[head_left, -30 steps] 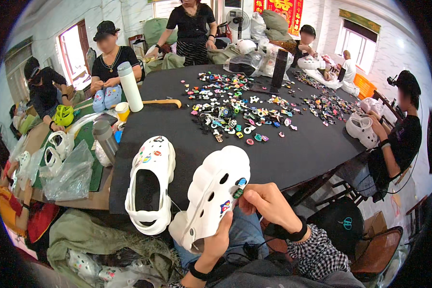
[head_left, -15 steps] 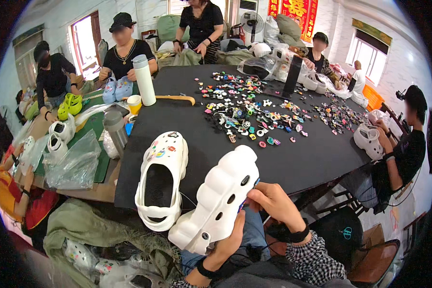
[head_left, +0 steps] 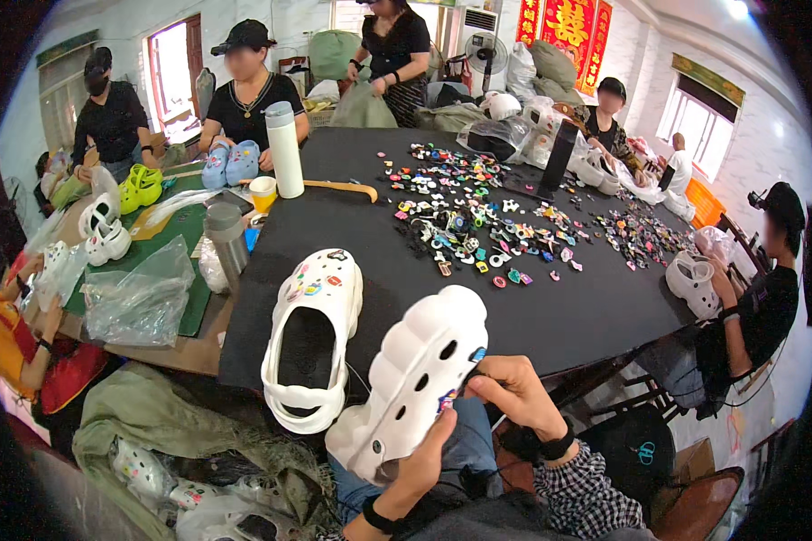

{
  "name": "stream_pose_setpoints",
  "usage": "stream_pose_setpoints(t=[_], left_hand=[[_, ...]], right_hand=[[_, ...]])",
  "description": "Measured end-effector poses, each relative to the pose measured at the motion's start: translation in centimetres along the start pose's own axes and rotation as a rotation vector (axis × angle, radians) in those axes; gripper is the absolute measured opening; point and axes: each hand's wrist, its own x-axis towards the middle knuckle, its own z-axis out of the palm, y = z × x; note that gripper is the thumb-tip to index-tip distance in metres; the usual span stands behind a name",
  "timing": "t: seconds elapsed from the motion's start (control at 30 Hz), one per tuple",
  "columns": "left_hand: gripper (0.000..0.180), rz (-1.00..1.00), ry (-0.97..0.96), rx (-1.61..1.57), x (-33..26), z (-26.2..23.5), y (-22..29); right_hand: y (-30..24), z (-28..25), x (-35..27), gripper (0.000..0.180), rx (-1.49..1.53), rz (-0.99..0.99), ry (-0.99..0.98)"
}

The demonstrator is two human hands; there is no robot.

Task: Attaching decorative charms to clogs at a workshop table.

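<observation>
A white clog (head_left: 406, 379) with dark side holes is tilted up over the table's front edge. My left hand (head_left: 422, 460) grips it near the heel, thumb along its upper. Blue and multicoloured shoe charms (head_left: 447, 400) sit on that upper. My right hand (head_left: 516, 393) is closed in a pinch against the clog beside these charms; a small dark bit shows at the fingertips, too hidden to name. Left of it, the matching white clog (head_left: 355, 298) rests on the black table (head_left: 284, 216), several coloured charms on its toe. Part of the held clog's upper faces away.
Many loose charms (head_left: 469, 216) lie scattered mid-table. A white bottle (head_left: 285, 153), yellow cup (head_left: 262, 191) and steel tumbler (head_left: 226, 242) stand left. A green sack (head_left: 153, 406) with bagged clogs is at lower left. Co-workers handle clogs around the table; a chair (head_left: 636, 451) stands right.
The held clog has tipped slightly, showing more of its charm-covered upper. My right hand has shifted a little right and down beside it. The view has moved slightly.
</observation>
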Motion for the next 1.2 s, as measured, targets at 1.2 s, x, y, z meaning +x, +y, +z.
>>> stream_pose_setpoints(t=[1.2], left_hand=[[0.018,-0.366,0.069,-0.447,-0.5,-2.3,0.0]], right_hand=[[3.4,-3.2,3.1,0.041,0.317,-0.106,-0.638]])
